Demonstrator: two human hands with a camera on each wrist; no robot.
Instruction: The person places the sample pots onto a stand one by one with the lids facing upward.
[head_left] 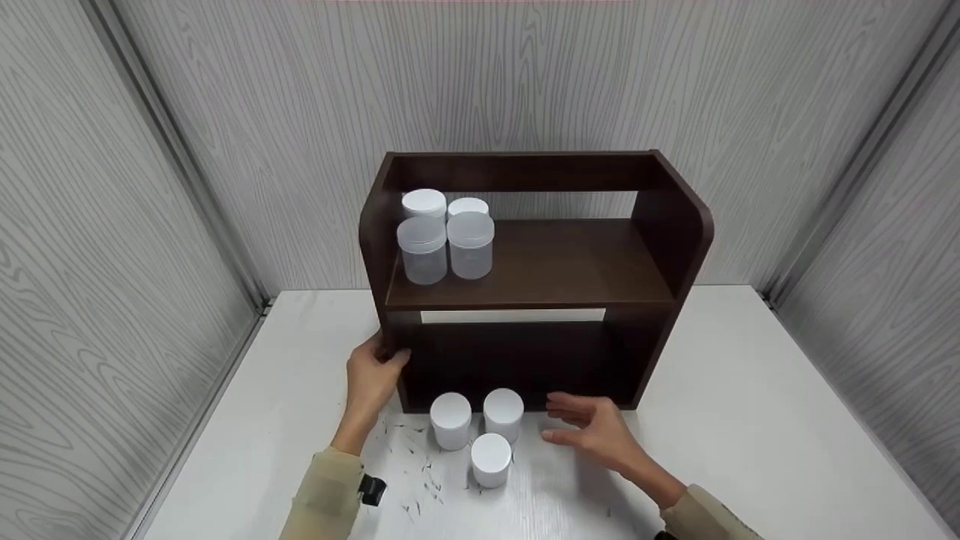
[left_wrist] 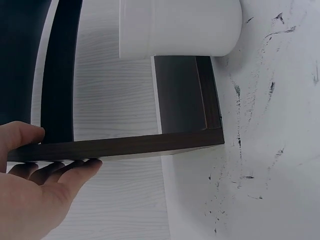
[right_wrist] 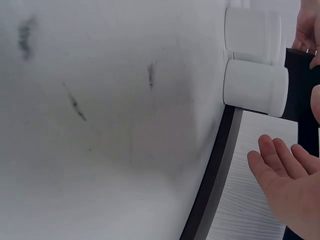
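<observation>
A dark brown two-tier shelf (head_left: pixel 574 262) stands upright on the table. My left hand (head_left: pixel 373 379) pinches its left side panel (left_wrist: pixel 125 146), thumb on the inner face and fingers on the outer one. Just in front of the lower tier are three white lidded jars: a left one (head_left: pixel 451 424), a right one (head_left: pixel 503 416) and a nearer one (head_left: pixel 491 461). To the right of them hovers my right hand (head_left: pixel 596 433), holding nothing, its thumb apart from its extended fingers. The right wrist view also shows these loosely extended fingers (right_wrist: pixel 272 160) near a white jar (right_wrist: pixel 255 87).
On the upper tier's left half, two translucent jars (head_left: pixel 424 255) stand in front of two jars with white lids (head_left: pixel 424 201). Dark scuff marks (left_wrist: pixel 237 90) streak the white table (head_left: pixel 750 420). Wood-grain panels (head_left: pixel 525 75) enclose the back and both sides.
</observation>
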